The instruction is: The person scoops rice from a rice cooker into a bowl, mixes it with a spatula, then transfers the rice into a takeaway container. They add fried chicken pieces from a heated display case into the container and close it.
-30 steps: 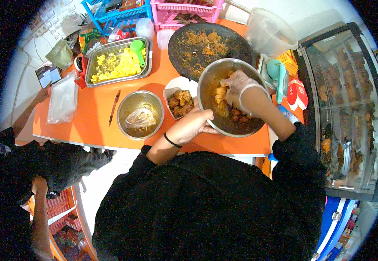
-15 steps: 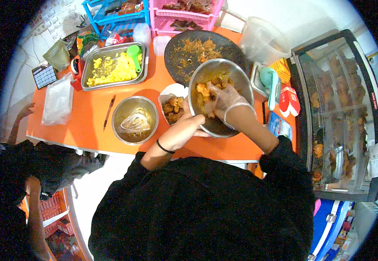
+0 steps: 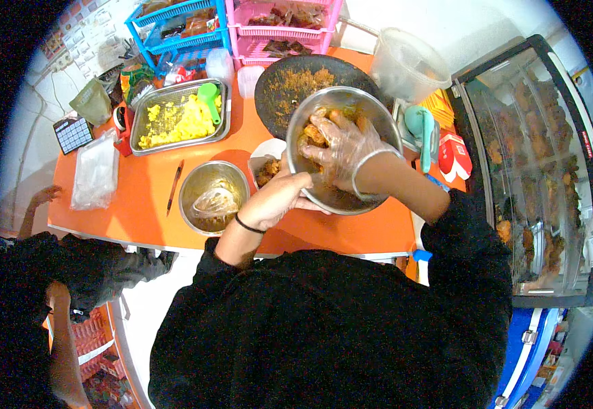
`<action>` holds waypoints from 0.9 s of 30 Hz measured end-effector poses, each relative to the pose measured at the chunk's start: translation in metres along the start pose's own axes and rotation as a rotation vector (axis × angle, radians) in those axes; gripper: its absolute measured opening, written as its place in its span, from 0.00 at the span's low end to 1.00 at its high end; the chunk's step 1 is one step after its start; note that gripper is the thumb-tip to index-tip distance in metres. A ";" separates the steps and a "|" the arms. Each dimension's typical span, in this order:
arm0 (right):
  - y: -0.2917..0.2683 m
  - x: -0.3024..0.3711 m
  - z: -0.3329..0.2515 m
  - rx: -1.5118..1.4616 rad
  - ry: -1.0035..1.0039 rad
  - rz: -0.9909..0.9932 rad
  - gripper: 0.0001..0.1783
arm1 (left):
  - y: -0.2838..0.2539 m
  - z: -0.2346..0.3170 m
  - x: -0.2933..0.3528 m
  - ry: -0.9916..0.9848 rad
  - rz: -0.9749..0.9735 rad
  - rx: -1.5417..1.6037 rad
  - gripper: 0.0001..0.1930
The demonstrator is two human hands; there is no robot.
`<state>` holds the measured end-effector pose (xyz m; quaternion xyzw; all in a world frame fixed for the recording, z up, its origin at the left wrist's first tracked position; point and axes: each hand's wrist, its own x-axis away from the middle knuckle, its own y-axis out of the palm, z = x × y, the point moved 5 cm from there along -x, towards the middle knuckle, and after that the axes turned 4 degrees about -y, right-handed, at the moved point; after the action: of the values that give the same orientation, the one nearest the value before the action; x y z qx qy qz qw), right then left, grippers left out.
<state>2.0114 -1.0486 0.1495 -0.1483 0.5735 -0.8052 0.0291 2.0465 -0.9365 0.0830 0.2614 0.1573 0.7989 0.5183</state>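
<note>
A steel mixing bowl [image 3: 341, 204] is tilted toward me over the table, and my left hand [image 3: 279, 199] grips its near left rim. Inside, my right hand [image 3: 343, 150], in a clear plastic glove, has its fingers curled over sauce-coated fried chicken pieces [image 3: 315, 133]. The food partly hides its fingertips. Just behind my left hand, a white paper box [image 3: 269, 147] with browned fried pieces [image 3: 267, 170] is partly covered by the hand and bowl. A second steel bowl [image 3: 187, 206] to the left contains a crumpled clear plastic glove or bag [image 3: 216, 203].
A dark stone slab [image 3: 269, 102] with crumbs lies behind the bowl. At the back left sits a tray [image 3: 223, 129] of yellow food with a green scoop [image 3: 209, 101]. A glass display case [image 3: 535, 177] borders the right. Another person's hand [image 3: 44, 195] is at the left table edge.
My gloved right hand has shifted slightly left and deeper over the chicken pieces. The bowl has moved a little left and covers more of the paper box. The view has shifted slightly.
</note>
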 end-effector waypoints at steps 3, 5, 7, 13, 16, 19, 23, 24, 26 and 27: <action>0.022 -0.012 0.009 -0.093 0.097 0.209 0.26 | -0.003 0.007 -0.009 0.032 0.066 -0.110 0.26; 0.041 -0.018 0.021 -0.187 0.194 0.193 0.29 | -0.007 0.012 -0.013 0.047 0.114 -0.157 0.27; 0.049 -0.020 0.033 -0.167 0.281 0.272 0.31 | -0.008 0.016 -0.019 0.130 0.105 -0.186 0.33; 0.035 -0.027 0.047 -0.330 0.147 0.603 0.27 | -0.020 0.032 -0.043 0.368 0.193 -0.573 0.40; 0.044 -0.031 0.059 -1.010 0.322 0.426 0.22 | -0.033 0.028 -0.045 0.236 0.261 -0.461 0.36; 0.037 -0.024 0.056 -1.631 0.267 0.421 0.17 | -0.046 0.020 -0.041 0.047 0.291 -0.177 0.27; 0.020 0.002 0.047 -1.233 0.306 0.315 0.14 | -0.059 0.026 -0.035 0.032 0.237 -0.028 0.25; 0.021 0.008 0.043 -1.175 0.342 0.247 0.13 | -0.061 0.028 -0.033 0.057 0.224 -0.025 0.25; 0.021 0.016 0.035 -1.042 0.321 0.230 0.11 | -0.069 0.031 -0.028 0.076 0.256 -0.020 0.24; 0.026 0.018 0.030 -1.063 0.316 0.180 0.10 | -0.071 0.033 -0.026 0.070 0.257 -0.032 0.24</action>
<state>1.9995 -1.0891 0.1377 0.0297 0.9082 -0.4121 -0.0674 2.1265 -0.9315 0.0661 0.2430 0.1277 0.8699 0.4098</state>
